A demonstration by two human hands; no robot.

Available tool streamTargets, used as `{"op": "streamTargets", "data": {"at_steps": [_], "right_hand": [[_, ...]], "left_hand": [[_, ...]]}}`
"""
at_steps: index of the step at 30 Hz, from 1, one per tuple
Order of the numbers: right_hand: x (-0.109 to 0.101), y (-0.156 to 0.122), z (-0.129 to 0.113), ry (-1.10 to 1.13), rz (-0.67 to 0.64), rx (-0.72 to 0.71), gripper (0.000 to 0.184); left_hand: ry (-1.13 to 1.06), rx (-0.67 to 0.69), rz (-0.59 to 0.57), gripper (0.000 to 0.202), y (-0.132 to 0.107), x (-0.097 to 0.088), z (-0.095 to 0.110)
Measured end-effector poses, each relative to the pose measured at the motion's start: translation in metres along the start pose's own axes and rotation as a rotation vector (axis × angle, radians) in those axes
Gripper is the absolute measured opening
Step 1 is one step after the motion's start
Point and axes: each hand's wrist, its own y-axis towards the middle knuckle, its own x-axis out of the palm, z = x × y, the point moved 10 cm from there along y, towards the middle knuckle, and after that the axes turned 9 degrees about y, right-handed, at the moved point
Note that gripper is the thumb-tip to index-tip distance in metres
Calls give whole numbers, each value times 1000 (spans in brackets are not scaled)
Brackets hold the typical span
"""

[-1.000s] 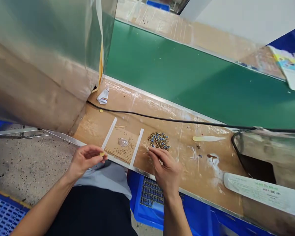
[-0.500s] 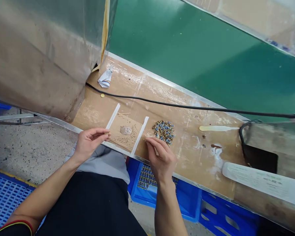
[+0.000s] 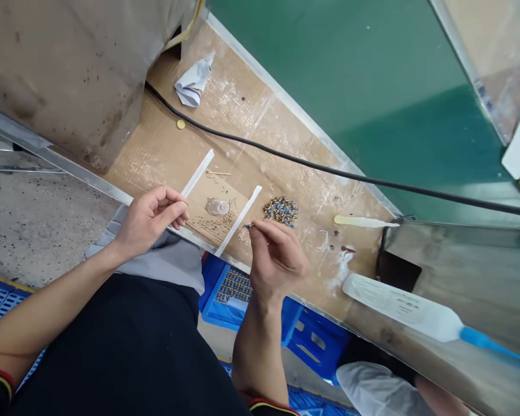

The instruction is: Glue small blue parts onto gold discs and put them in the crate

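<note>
My left hand (image 3: 153, 218) is pinched at the bench's front edge, left of a cardboard sheet (image 3: 208, 188); anything between its fingertips is too small to name. Thumb and forefinger of my right hand (image 3: 279, 260) grip a small blue-and-brass part (image 3: 247, 226). Just beyond that hand lies a pile of similar blue-and-brass parts (image 3: 281, 209). On the sheet, between two white strips (image 3: 239, 221), tiny brown pieces (image 3: 214, 224) are scattered around a clear round disc (image 3: 218, 206).
A black cable (image 3: 286, 155) crosses the bench. A crumpled cloth (image 3: 194, 84) lies at the back left; a pale yellow stick (image 3: 364, 221) and a white bottle (image 3: 403, 301) lie right. Below the front edge, a blue crate (image 3: 216, 312) holds rows of parts. Another person's sleeve (image 3: 377, 387) shows lower right.
The camera view has turned and shifted. My right hand's fingertips now show the small blue-and-brass part clearly, raised near the right white strip. My left hand stays pinched.
</note>
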Motion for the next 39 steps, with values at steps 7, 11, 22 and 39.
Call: {"op": "streamTargets", "data": {"at_steps": [7,11,22,39], "right_hand": [[26,15,-15,94,-18,-86,21],[33,16,-17,46,-32,-149,20],[41,15,-19,-43,-61,-192,16],[45,15,-29,-120,-104,-241,20]], "left_hand": [[43,56,-42,9,-3,3,-5],[27,75,-49,14,-4,1,-5],[33,56,-36,27,-5,0,-9],[12,9,-57,28,-4,1,-9]]}}
